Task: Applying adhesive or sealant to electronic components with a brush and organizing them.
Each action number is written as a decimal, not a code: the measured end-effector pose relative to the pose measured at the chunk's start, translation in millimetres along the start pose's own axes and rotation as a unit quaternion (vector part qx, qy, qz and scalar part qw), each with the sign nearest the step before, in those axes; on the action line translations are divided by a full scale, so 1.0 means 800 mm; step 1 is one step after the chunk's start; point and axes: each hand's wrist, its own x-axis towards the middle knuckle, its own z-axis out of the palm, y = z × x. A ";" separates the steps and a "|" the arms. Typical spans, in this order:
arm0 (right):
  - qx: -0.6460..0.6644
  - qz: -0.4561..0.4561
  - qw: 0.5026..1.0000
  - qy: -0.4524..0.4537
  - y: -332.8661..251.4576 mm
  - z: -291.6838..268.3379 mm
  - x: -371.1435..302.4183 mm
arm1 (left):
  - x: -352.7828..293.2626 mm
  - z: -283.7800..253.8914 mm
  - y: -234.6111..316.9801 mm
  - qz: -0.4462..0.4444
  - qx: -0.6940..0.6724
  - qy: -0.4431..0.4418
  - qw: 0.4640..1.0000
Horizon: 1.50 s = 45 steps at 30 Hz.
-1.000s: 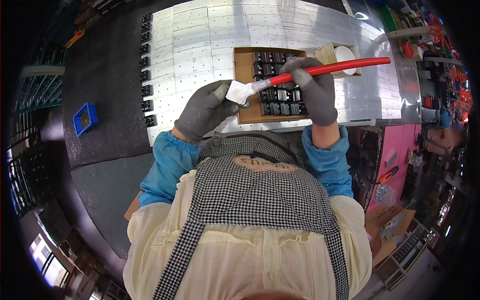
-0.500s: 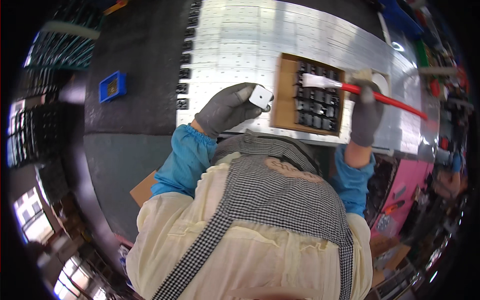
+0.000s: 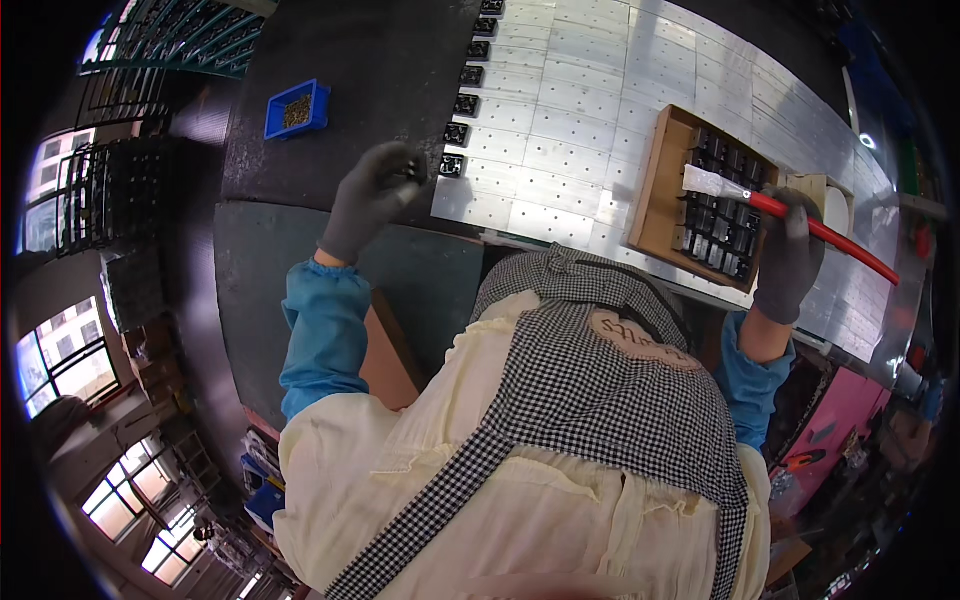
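In my gloved right hand [image 3: 792,255] is a paintbrush [image 3: 835,235] with a long red handle and pale bristles. Its bristles lie over a shallow cardboard box [image 3: 650,215], in which several rows of black parts [image 3: 715,215] stand. My gloved left hand [image 3: 368,200] is over the dark table at left, its fingers curled. Something small and dark shows at the fingertips, too little to name. Just right of those fingers, a line of small black blocks [image 3: 453,165] runs along the left edge of the pale plates [image 3: 540,160].
A blue bin [image 3: 318,105] of small brass-coloured pieces stands on the dark mat [image 3: 370,60] beyond my left hand. At the right, a round white object [image 3: 836,212] sits past the box. A pink surface [image 3: 845,405] lies at lower right, and racks [image 3: 200,40] stand at far left.
My left hand has moved left, from over the pale plates to the dark table; the white square piece it held no longer shows. My right hand still grips the brush. The view has turned.
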 end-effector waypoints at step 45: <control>-0.071 0.001 0.995 -0.064 0.009 0.057 0.001 | -0.024 0.001 -0.077 0.086 0.265 -0.004 0.960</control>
